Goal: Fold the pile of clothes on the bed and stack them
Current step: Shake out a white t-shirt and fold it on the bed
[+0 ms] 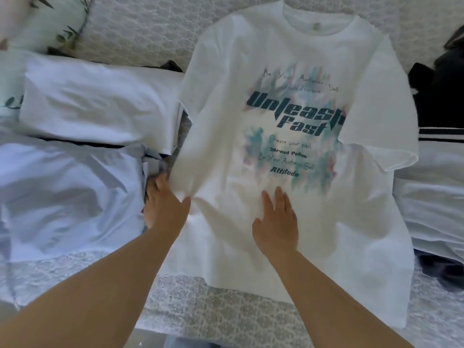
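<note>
White tee spread out, first fold not yet made

Nearest, the right hand (pixel 276 222) lies flat with straight fingers on the white T-shirt (pixel 288 59), print up on the bed (pixel 221 312); the left hand (pixel 164 204) pinches its side edge. Beside it sit folded pale garments (pixel 95 101) — some work apparently done — while dark clothes (pixel 444 91) farther right look unfolded.

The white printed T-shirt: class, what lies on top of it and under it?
On the T-shirt rests the flat right hand. Patterned bedspread shows below its hem; anything else underneath is covered.
</note>
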